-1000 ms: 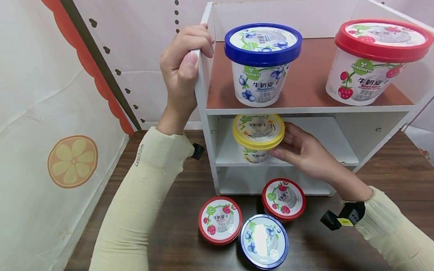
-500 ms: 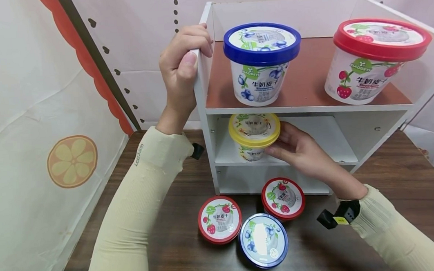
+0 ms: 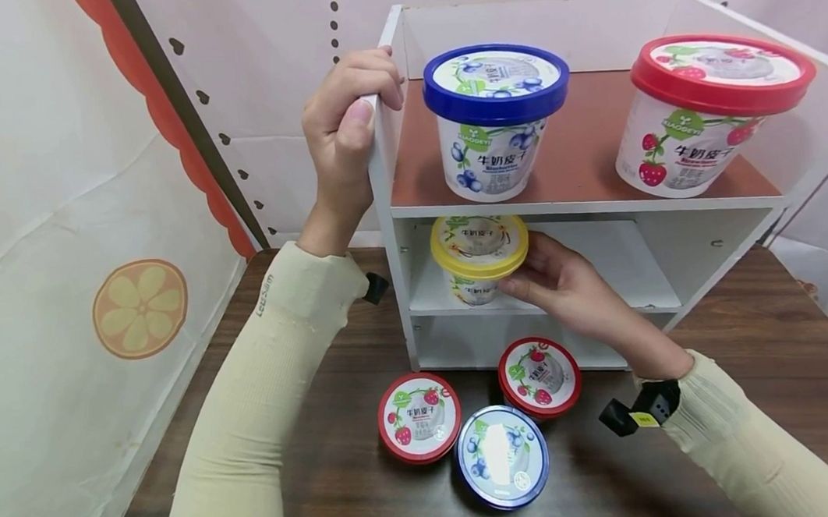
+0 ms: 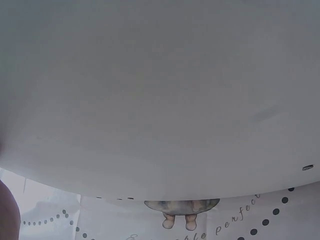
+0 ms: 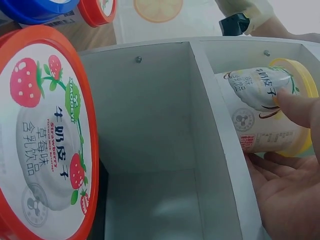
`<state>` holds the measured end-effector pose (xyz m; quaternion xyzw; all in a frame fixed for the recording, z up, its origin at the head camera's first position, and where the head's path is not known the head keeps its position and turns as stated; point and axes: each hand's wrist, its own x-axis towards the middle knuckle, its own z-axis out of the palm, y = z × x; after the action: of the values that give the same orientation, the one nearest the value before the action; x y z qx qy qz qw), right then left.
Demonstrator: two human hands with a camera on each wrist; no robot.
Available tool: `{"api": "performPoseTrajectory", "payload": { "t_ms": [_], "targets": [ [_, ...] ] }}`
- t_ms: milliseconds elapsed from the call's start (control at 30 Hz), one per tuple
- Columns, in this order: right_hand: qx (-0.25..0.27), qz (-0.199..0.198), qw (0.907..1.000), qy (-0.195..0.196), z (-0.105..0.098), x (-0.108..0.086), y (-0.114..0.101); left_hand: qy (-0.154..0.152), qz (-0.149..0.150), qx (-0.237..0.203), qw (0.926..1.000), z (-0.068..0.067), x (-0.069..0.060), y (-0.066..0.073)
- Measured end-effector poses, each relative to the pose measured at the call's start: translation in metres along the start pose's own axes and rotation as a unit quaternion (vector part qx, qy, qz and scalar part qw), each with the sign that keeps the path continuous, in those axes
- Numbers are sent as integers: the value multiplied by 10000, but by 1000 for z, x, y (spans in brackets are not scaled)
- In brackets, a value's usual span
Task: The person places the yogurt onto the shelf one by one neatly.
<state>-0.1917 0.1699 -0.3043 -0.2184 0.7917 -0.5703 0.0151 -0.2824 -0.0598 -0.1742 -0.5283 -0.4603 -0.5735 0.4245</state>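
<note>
The right hand (image 3: 573,285) grips the side of a yellow-lidded tub (image 3: 480,247) on the white middle shelf (image 3: 597,257), near its left end. In the right wrist view the thumb lies on the front of the tub (image 5: 265,110), with the fingers of the right hand (image 5: 290,195) around its lower side. At the upper left, the left hand (image 3: 345,129) holds the top edge of the cabinet's left side panel (image 3: 381,159), its fingers curled over it. The left wrist view is mostly filled by a plain pale surface (image 4: 160,100).
A large blue-lidded tub (image 3: 498,121) and a large red-lidded tub (image 3: 715,114) stand on the brown top shelf (image 3: 590,140). Two red-lidded tubs (image 3: 419,418) (image 3: 540,377) and a blue-lidded one (image 3: 503,457) stand on the wooden table (image 3: 354,465) before the cabinet.
The right hand and the yellow-lidded tub have moved slightly left along the middle shelf. The left hand keeps its hold on the panel.
</note>
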Motion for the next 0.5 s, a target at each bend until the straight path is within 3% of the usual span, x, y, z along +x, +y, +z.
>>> {"api": "performPoseTrajectory", "payload": {
  "t_ms": [333,500],
  "targets": [
    [-545,455,9969,328,-6,-7,-5,-30,-10,-46,10000,2,1,0],
    [-588,416,9965,419,-8,-11,-5,22,-3,-81,10000,2,0,0]
  ]
}}
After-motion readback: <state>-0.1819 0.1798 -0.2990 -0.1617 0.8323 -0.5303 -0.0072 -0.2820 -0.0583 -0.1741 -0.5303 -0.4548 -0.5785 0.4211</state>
